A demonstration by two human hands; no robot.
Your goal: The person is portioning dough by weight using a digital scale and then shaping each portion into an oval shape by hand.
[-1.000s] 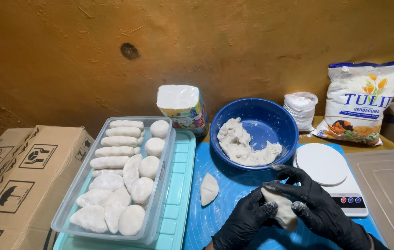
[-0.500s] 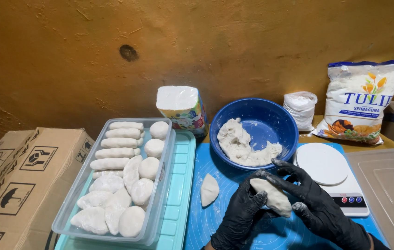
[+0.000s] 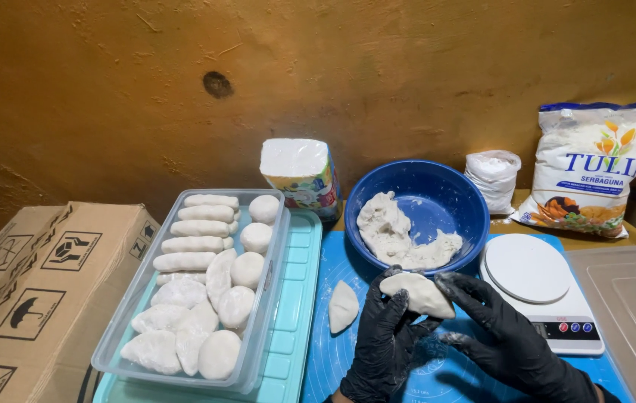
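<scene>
Dough fills the grip in the head view: a pale, smooth, half-moon dough piece (image 3: 419, 293) is pinched between the left hand (image 3: 385, 339) and the right hand (image 3: 501, 336), both in black gloves dusted with flour, fingers closed on its edges just above a blue mat (image 3: 348, 366). Left of the grip lies a folded dumpling (image 3: 343, 306) on the mat. Directly beyond it stands a blue bowl (image 3: 449, 195) with a ragged dough mass. Right of it sits a white kitchen scale (image 3: 538, 287); farther left, a clear tray (image 3: 269, 295) holds shaped pieces.
</scene>
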